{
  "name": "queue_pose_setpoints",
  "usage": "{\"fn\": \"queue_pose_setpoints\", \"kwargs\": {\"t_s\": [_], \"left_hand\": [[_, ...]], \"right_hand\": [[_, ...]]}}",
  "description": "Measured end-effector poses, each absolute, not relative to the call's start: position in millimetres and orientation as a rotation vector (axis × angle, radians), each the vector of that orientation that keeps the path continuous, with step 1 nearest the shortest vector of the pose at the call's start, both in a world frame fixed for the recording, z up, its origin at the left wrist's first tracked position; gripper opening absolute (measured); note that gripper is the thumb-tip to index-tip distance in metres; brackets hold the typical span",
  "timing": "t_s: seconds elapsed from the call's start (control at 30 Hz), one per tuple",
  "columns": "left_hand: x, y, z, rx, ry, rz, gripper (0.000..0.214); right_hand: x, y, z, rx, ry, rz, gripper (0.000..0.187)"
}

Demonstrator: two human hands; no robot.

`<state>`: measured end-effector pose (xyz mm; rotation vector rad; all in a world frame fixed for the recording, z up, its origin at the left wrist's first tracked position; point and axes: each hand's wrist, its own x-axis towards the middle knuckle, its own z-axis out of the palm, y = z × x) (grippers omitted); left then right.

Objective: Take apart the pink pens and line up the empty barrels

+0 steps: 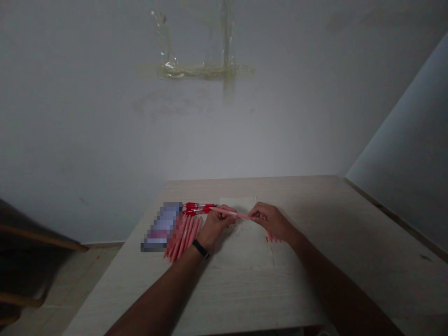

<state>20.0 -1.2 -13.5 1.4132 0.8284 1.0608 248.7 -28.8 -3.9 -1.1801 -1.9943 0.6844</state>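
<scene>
My left hand [215, 226] and my right hand [271, 220] both pinch one pink pen barrel [229, 213], which spans the gap between them just above the light wooden table [350, 242]. A black band circles my left wrist. Several pink pen barrels [184, 235] lie fanned out on the table to the left of my left hand. Two red-capped pens [198, 208] rest just behind them. More pink pieces [275, 239] show under my right hand, mostly hidden.
A blurred, pixelated flat object [163, 226] lies at the table's left edge beside the barrels. A pale sheet [241, 203] sits behind my hands. A dark wooden chair [24, 261] stands at the far left. A wall rises behind the table.
</scene>
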Motion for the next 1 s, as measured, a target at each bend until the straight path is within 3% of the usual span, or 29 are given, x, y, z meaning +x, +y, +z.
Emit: {"fn": "queue_pose_setpoints", "kwargs": {"t_s": [0.43,0.73,1.0], "left_hand": [[21,-5,-8,1.459,0.764,0.985,0.03],[23,-2,-13,1.426,0.703,1.008,0.035],[23,1,-19,1.516,0.734,0.933,0.028]], "right_hand": [[235,-25,-17,-1.158,-1.917,0.906,0.018],[228,-22,-32,-1.044,-1.704,1.209,0.037],[230,-23,-26,-1.081,-1.751,1.116,0.021]]}}
